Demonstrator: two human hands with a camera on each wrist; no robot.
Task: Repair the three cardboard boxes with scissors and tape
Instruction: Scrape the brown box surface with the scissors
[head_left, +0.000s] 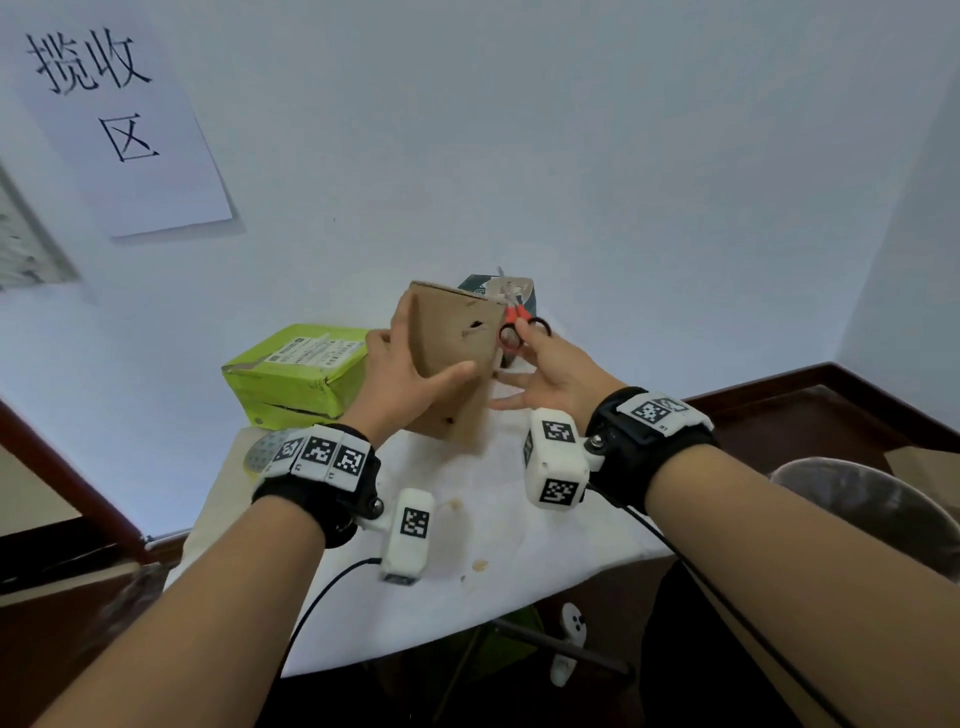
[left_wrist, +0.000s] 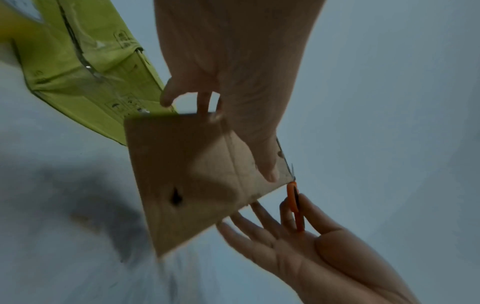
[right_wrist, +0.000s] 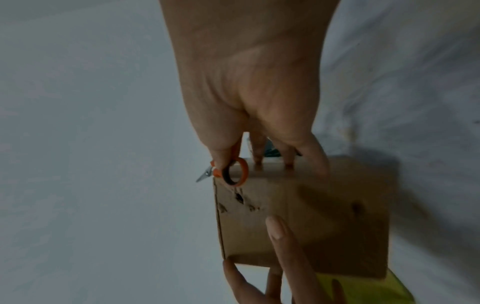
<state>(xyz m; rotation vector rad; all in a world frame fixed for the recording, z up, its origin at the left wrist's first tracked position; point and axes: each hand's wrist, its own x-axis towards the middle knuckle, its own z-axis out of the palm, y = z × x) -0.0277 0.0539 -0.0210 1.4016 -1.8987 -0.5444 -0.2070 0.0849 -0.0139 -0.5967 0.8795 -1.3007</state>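
Brown cardboard box (head_left: 453, 358), punctured, gripped by left hand (head_left: 402, 382), thumb in front; right hand (head_left: 550, 376) pinches orange scissors (head_left: 515, 325), other fingers (head_left: 511, 401) spread beside the box.

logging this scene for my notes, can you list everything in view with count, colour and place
brown cardboard box: one, brown with holes, held up over the table
green box: one, lime green with a label, on the table by the wall, left of the brown box
dark box: one, dark green and white, behind the brown box
scissors: one pair, orange and black handles, in the right hand
tape roll: one, pale, at the table's left edge, partly hidden
table: one, white cloth, stained
paper sign: one, white, black characters, on the wall
bin: one, grey, lower right
left hand: grip on the brown box
right hand: grip on the scissors, fingers against the box
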